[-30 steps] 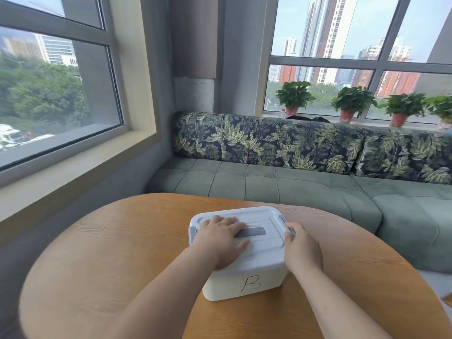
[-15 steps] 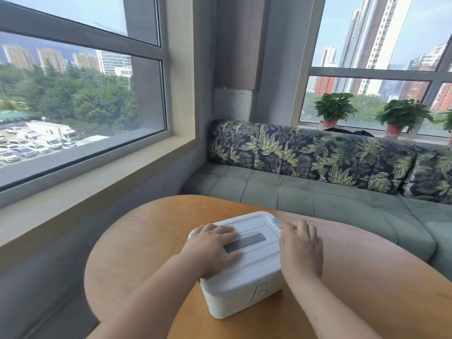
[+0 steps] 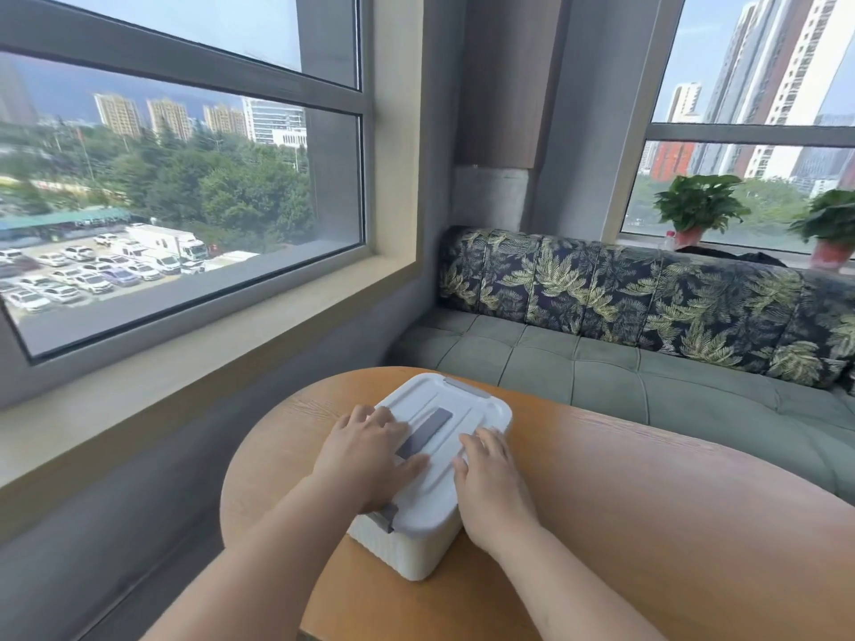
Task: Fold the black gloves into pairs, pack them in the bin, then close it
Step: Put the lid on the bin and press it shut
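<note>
A white plastic bin [image 3: 409, 550] stands on the round wooden table [image 3: 647, 525], turned with a short end toward me. Its white lid [image 3: 467, 407] is on, with a grey handle strip [image 3: 428, 430] along the middle and grey latches at the far end [image 3: 467, 387] and near end [image 3: 389, 518]. My left hand [image 3: 365, 455] lies palm down on the lid's left half, fingers spread. My right hand [image 3: 490, 483] lies flat on the lid's right edge. No black gloves are visible; the inside of the bin is hidden.
A green sofa [image 3: 624, 377] with leaf-print cushions [image 3: 601, 289] runs behind the table. A wide window sill [image 3: 185, 363] lies to the left. Potted plants [image 3: 698, 208] stand on the far sill. The table's left edge is close to the bin.
The bin has been turned so a short end faces me and sits nearer the table's left edge. My right hand moved from the side latch onto the lid top. The view swung left.
</note>
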